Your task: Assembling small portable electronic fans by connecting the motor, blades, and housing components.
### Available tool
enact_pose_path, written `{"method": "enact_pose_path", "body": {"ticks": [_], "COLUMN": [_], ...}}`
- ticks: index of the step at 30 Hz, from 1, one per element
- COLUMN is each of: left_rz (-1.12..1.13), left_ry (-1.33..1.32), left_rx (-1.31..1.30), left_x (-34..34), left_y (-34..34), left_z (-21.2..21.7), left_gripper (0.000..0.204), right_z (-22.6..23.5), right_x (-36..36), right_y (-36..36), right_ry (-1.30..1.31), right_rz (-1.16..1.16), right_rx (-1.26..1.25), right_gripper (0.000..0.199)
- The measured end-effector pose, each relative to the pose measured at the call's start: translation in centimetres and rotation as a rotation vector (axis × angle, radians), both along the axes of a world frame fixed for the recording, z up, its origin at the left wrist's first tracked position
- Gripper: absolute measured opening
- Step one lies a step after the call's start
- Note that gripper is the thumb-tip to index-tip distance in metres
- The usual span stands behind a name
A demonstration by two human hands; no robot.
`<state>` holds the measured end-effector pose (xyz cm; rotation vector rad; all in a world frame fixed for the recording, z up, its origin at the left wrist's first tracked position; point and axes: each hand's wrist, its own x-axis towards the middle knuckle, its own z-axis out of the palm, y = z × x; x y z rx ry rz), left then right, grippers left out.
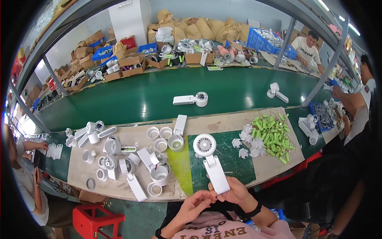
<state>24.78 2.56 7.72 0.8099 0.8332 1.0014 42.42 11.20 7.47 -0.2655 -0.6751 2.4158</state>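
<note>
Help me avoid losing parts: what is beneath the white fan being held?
The dark green mat shows on both sides of the white fan in the right hand; the patch directly behind the fan is covered, so cannot be seen.

The right hand (236, 191) holds a white handheld fan (217, 175), the left hand (196, 204) near its base. Green cylinders (272, 136) lie heaped on the worktop (298, 132) (beside small white pieces (258, 143)).

Red stool (94, 218) at lower left — brown sacks (205, 28) far back, blue crate (254, 40) beside them
</note>
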Motion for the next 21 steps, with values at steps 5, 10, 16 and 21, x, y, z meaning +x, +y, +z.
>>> {"method": "enact_pose_path", "body": {"ticks": [5,10,16,21], "left_rz": [-0.007,0.0,-0.008,-0.021], "left_ry": [0.014,0.019,0.029,0.0], "left_rx": [-0.002,-0.008,-0.026,0.005], "left_x": [0.0,0.0,0.1,0.2], "left_y": [-0.2,-0.5,-0.6,-0.4], "left_z": [0.6,0.9,1.0,0.0], "left_gripper": [0.024,0.025,0.025,0.026], "right_z": [0.0,-0.1,0.1,-0.9], "right_x": [0.0,-0.1,0.2,0.6], "right_y": [-0.1,-0.4,-0.4,-0.2], "right_ry": [0.024,0.054,0.061,0.037], "right_rz": [0.001,0.008,0.031,0.013], "right_rx": [-0.022,0.002,0.011,0.02], "right_gripper": [0.047,0.046,0.047,0.048]}}
